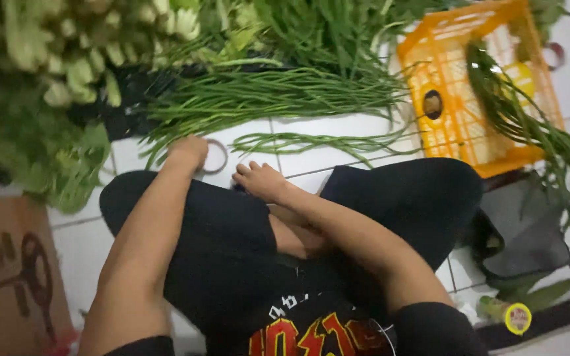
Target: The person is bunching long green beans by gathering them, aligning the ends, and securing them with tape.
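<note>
I sit cross-legged on a white tiled floor in black clothes. My left hand (188, 150) reaches forward, its fingers curled at the left rim of a thin tape ring (219, 157) that lies on the tiles. My right hand (260, 180) rests just in front of my knee, knuckles up and fingers curled, and I see nothing in it. A small loose bunch of long green beans (318, 142) lies just beyond the right hand. A large pile of long beans (265, 95) stretches across the floor behind it.
An orange plastic crate (456, 132) stands at the right with more long beans (536, 128) draped over it. Leafy greens (41, 145) and pale-stemmed greens (87, 46) fill the left. A cardboard box (8, 277), a black bag (526, 240) and a yellow-cored roll (517, 318) lie nearby.
</note>
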